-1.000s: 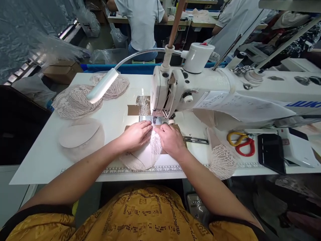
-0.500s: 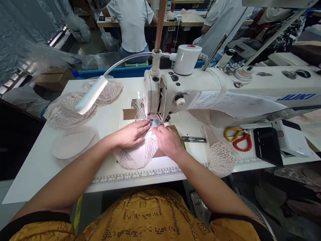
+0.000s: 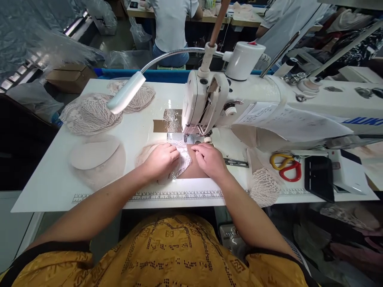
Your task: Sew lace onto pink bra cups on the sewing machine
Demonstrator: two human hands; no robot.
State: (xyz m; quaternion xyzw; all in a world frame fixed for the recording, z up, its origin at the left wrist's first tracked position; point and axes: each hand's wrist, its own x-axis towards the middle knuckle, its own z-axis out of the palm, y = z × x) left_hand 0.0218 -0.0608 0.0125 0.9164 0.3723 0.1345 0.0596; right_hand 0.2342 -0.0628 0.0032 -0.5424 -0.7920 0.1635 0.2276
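In the head view, the left hand [image 3: 163, 160] lies over a lace-edged fabric piece [image 3: 183, 162], its fingers bent down onto it; whether they pinch the cloth cannot be told. The piece lies just on the near side of the presser foot [image 3: 186, 138] of a JUKI sewing machine [image 3: 251, 93]. To its right, the right hand [image 3: 210, 160] rests on a brown patch [image 3: 194, 170], fingers loosely bent, thumb parted from forefinger, with nothing seen in its grasp. Farther right lie red-and-yellow-handled scissors [image 3: 298, 171]; far left, lace cups [image 3: 89, 113].
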